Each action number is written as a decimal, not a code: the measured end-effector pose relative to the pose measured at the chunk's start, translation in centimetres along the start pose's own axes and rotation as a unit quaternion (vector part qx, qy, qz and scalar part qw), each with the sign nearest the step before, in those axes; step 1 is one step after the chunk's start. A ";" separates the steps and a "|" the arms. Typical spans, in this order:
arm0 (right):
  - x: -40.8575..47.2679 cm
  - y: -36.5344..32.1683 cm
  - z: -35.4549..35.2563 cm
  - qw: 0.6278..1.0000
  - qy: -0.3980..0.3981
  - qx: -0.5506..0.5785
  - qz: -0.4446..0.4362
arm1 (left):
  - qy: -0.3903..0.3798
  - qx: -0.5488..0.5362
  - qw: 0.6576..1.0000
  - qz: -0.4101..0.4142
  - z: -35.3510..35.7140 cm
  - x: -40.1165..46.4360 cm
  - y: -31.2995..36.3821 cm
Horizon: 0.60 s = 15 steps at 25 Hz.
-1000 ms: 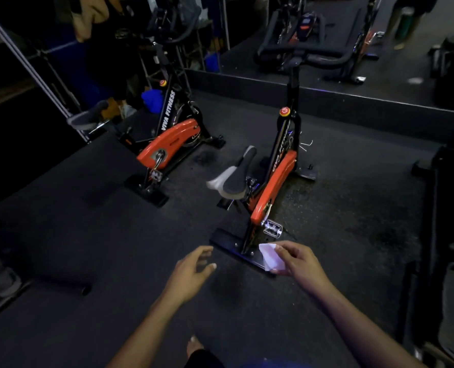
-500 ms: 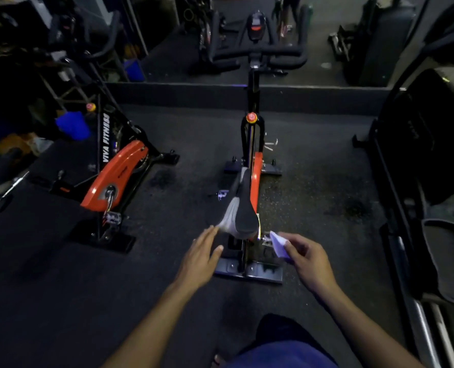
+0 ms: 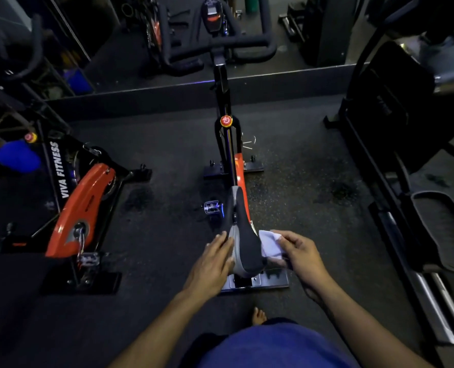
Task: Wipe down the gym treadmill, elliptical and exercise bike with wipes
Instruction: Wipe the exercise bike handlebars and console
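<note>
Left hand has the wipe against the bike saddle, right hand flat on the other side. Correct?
Hands are swapped. In the head view the right hand holds the wipe against the saddle; the left hand rests flat on the other side.

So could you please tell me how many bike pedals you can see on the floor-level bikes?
2. One pedal sticks out left of the centre bike, just ahead of its saddle. The other pedal hangs on the left-hand orange bike. Each bike's opposite pedal is probably hidden.

left hand (image 3: 215, 261) flat on saddle (image 3: 247, 248) | right hand (image 3: 298, 252) presses wipe (image 3: 271, 244) to saddle
</note>
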State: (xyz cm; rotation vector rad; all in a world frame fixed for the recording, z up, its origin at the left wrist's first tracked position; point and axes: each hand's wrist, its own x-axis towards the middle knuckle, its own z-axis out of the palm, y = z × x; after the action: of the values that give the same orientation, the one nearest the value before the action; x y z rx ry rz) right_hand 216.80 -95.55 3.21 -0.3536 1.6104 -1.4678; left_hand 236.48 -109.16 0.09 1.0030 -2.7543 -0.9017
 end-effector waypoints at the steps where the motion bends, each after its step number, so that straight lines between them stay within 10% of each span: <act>1: 0.4 0.1 0.8 0.999 -0.011 0.030 0.029 | 0.027 -0.004 1.000 0.012 -0.1 0.1 -0.2; 5: 0.9 -0.1 2.7 0.995 0.009 0.080 0.066 | 0.088 -0.052 0.995 0.018 -1.1 1.3 -0.4; 7: 1.6 0.0 2.7 0.994 0.035 -0.084 -0.058 | 0.017 -0.028 0.999 0.011 -0.8 1.9 -1.3; 11: 1.6 3.4 3.9 0.837 -0.020 -0.476 -0.270 | -0.071 0.004 0.997 0.038 0.1 2.9 -4.3; 15: 0.0 6.4 2.5 0.735 -0.089 -0.588 -0.326 | -0.061 -0.017 0.997 0.050 0.8 3.0 -5.0</act>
State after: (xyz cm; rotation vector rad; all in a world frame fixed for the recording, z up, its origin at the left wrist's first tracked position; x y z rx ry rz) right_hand 220.90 -95.49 -2.32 -1.8641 2.1768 -0.5512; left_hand 236.76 -113.65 -3.68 0.8220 -2.8476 -1.0243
